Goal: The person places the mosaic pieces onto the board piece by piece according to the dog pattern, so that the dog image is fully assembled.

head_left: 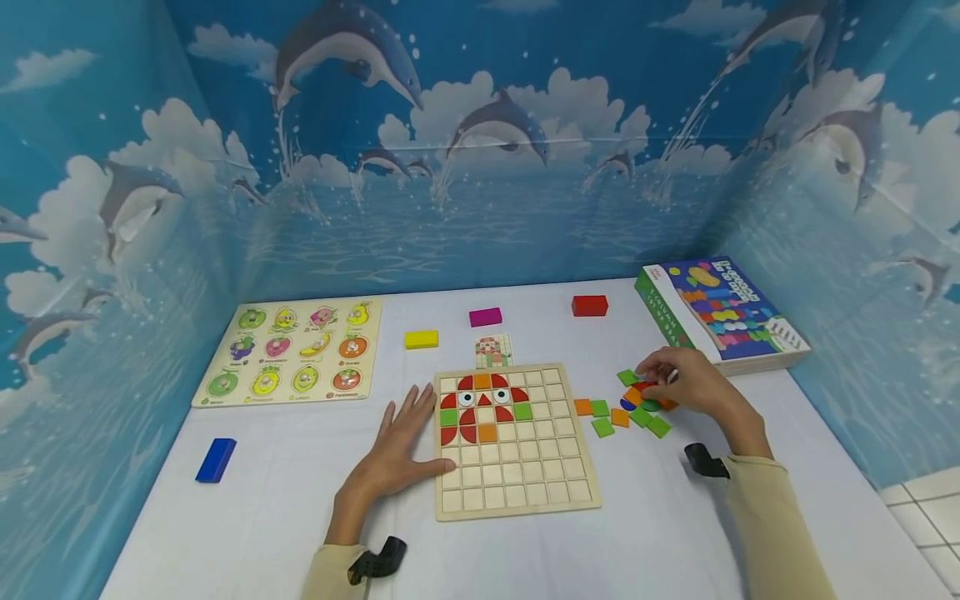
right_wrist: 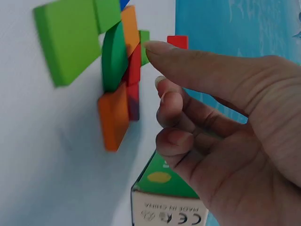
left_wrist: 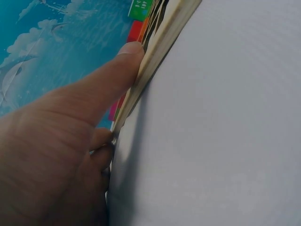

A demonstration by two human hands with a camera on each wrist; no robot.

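Observation:
My left hand [head_left: 393,454] is spread at the left edge of a wooden grid board [head_left: 517,510], thumb on its lower left part. In the left wrist view the thumb touches the board's edge [left_wrist: 162,49]. Red, orange and green tiles and two eye tiles [head_left: 501,397] form a face-like pattern in the upper grid. My right hand [head_left: 693,385] hovers by a loose pile of colored tiles right of the board. A gap shows between its thumb and bent fingers, with nothing between them. Near the fingertips lie a dark green rounded tile [right_wrist: 114,59], an orange tile [right_wrist: 114,117] and red tiles.
A small pattern card [head_left: 492,351] lies behind the board. Yellow [head_left: 422,339], magenta [head_left: 485,317], red [head_left: 589,306] and blue [head_left: 216,460] blocks stand around. At the back left is a fruit puzzle board [head_left: 288,400]; a game box [head_left: 720,312] sits back right.

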